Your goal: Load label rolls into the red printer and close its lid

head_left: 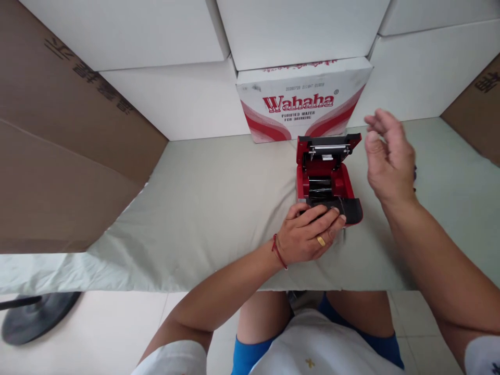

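A red and black label printer (347, 186) sits on the cloth-covered table with its lid raised. Inside it a shiny black roll (320, 186) shows, and a silver bar with a dark roller runs across the underside of the lid. My left hand (308, 232) grips the printer's black front part, fingers laid over its top edge; that hand hides some of the front. To the right of the printer, my right hand (390, 159) is raised, apart from it, with the fingers loosely bent and nothing in them.
Behind the printer stands a Wahaha water carton (304, 104) against stacked white boxes (167, 99). Large brown cardboard boxes flank the table (211, 208) on both sides. Something small and dark is mostly hidden behind my right hand. A thin cable lies left of the printer.
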Demonstrator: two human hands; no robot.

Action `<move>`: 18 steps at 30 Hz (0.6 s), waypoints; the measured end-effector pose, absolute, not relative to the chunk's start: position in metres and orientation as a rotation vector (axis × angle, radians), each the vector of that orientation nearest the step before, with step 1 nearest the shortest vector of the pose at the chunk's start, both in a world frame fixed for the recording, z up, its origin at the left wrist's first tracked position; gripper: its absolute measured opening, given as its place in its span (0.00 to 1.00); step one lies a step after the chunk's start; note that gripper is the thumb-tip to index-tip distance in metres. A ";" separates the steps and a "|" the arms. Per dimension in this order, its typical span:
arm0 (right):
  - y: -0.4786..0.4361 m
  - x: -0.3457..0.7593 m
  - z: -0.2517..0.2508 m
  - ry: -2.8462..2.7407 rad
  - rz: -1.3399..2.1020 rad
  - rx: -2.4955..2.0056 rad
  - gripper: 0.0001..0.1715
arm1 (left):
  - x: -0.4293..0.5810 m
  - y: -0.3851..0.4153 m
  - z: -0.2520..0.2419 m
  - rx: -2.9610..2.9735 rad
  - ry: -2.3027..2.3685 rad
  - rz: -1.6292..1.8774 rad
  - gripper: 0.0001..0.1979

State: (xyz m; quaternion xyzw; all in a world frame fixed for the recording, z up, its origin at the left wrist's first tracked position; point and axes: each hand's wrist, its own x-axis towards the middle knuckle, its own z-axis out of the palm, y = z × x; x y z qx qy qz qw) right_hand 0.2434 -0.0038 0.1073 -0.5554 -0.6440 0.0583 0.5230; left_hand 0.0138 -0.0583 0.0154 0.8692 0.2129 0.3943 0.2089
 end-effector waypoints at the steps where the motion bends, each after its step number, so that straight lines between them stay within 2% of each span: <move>1: -0.001 0.243 0.105 -1.570 0.178 -1.330 0.30 | 0.014 -0.059 0.016 2.484 0.590 1.132 0.26; 3: -0.002 0.239 0.102 -1.612 0.192 -1.326 0.26 | 0.015 -0.060 0.020 2.652 0.596 1.245 0.25; 7: -0.017 0.238 0.096 -1.643 0.024 -1.198 0.22 | 0.018 -0.063 0.030 2.907 0.682 1.482 0.16; 11: -0.033 0.248 0.086 -1.764 -0.023 -1.065 0.19 | 0.020 -0.064 0.035 2.919 0.690 1.499 0.14; 18: -0.053 0.257 0.063 -1.891 0.116 -0.971 0.18 | 0.018 -0.062 0.033 2.919 0.697 1.502 0.14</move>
